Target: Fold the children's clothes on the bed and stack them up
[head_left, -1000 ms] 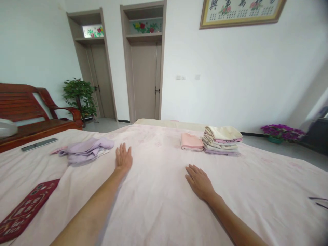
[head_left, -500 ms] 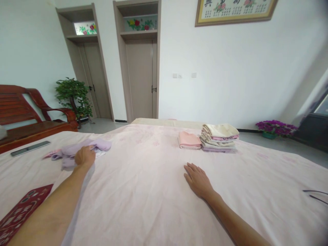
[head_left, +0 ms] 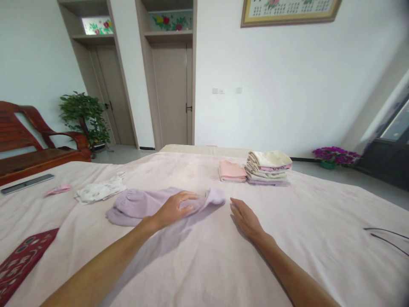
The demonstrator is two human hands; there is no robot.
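Note:
A lavender garment (head_left: 140,204) lies loosely spread across the middle of the pink sheet, its right end raised off the surface. My left hand (head_left: 174,209) is over the garment's right half, fingers stretched and thumb apart, touching the cloth. Just right of the raised end, my right hand (head_left: 246,219) rests on the sheet with its fingers extended and nothing in it. To the left lie a crumpled white patterned cloth (head_left: 100,189) and a small pink cloth piece (head_left: 58,189).
Beyond my right hand stand a folded peach cloth (head_left: 232,171) and a stack of folded clothes (head_left: 270,164). A phone (head_left: 27,184) and a red patterned item (head_left: 27,262) lie at the left. Thin dark cord-like pieces (head_left: 386,232) lie at the right edge.
My left hand has brought the lavender garment rightward from the pile at the left, and its fingers have spread. The white patterned cloth is now uncovered. My right hand stays about where it was.

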